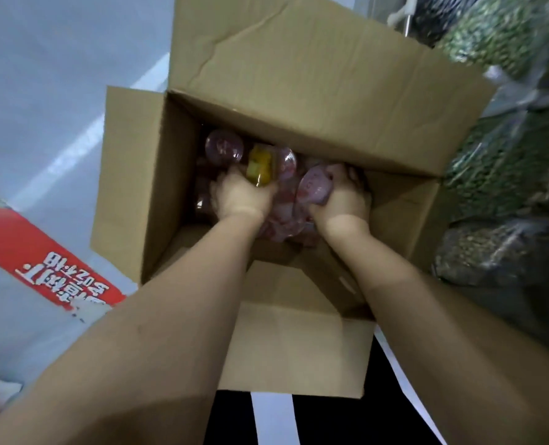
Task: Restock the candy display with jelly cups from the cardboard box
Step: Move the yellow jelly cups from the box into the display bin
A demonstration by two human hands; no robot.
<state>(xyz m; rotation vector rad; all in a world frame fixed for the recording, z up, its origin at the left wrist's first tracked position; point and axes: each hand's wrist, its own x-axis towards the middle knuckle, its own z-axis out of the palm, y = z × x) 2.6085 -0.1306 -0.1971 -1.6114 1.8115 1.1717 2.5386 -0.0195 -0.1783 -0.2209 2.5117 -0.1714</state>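
Fingers [234, 175] of the left hand [239, 195] curl round a yellow jelly cup [260, 167], the right hand [342, 195] clutches a pink jelly cup [315, 187], both deep in the cardboard box [132, 175], so the lift goes straight up.

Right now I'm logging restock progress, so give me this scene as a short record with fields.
box: open cardboard box, flaps spread
contents: pink jelly cups heaped at the bottom
left hand: left hand in the box, grips a yellow cup
right hand: right hand in the box, grips a pink cup
beside box: red sign on the left, bagged goods on the right
display: not in view
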